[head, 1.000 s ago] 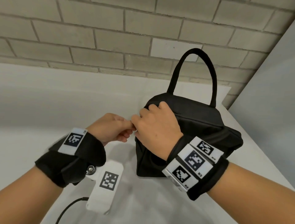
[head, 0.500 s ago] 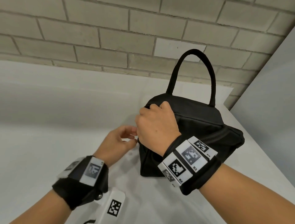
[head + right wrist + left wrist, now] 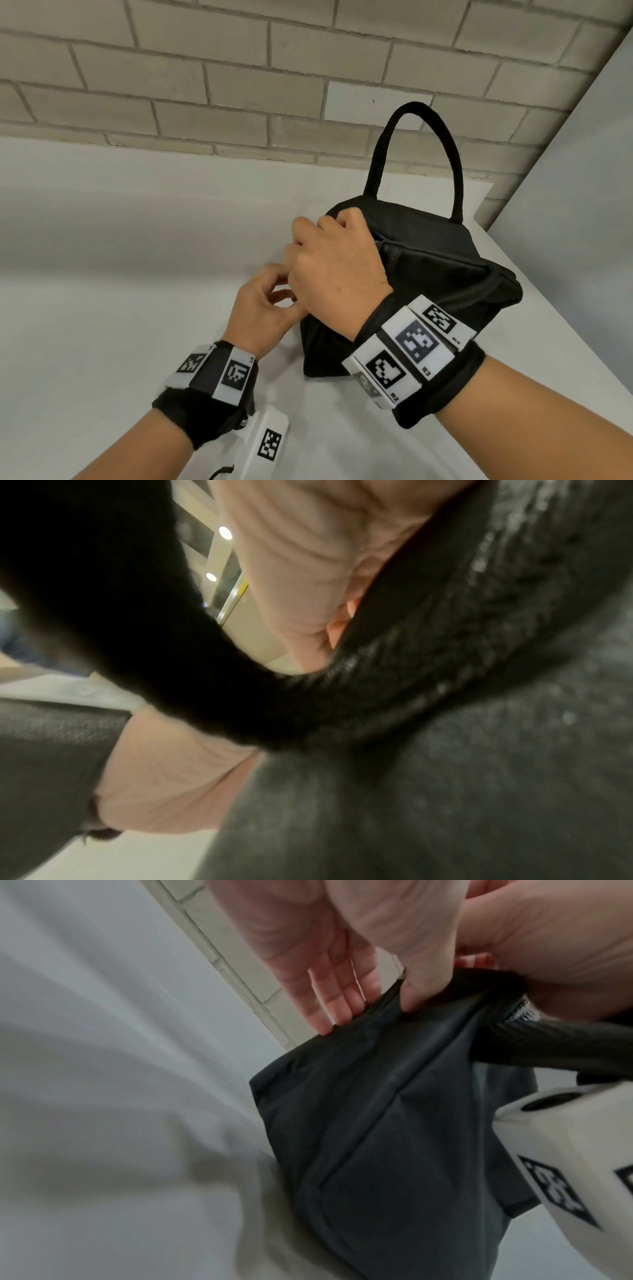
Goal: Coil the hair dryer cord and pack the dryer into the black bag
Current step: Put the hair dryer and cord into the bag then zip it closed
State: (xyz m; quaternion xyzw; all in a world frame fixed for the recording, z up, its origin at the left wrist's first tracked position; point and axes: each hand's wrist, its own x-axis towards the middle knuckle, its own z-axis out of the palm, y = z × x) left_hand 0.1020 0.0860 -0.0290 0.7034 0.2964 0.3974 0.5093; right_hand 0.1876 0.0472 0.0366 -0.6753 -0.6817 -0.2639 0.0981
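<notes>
The black bag (image 3: 428, 260) stands on the white table, its loop handle (image 3: 414, 109) upright. My right hand (image 3: 318, 240) sits on the bag's top left corner, fingers curled over the edge beside the zipper (image 3: 380, 236). My left hand (image 3: 284, 294) is just below it at the bag's left end. In the left wrist view the left hand (image 3: 380, 1007) pinches a fold of the bag (image 3: 377, 1123) between thumb and fingers. The right wrist view shows the right palm (image 3: 301, 561) against the bag's fabric (image 3: 445, 777). No hair dryer or cord shows.
A brick wall (image 3: 239, 85) runs behind the white table (image 3: 120, 274), and a grey panel (image 3: 582, 171) closes off the right side. A white marker block (image 3: 270, 442) with a thin cable hangs from my left wrist near the bottom edge.
My left hand dropped from beside the right hand's knuckles, opened, and now pinches the bag's left end lower down. The right hand stayed on the top corner.
</notes>
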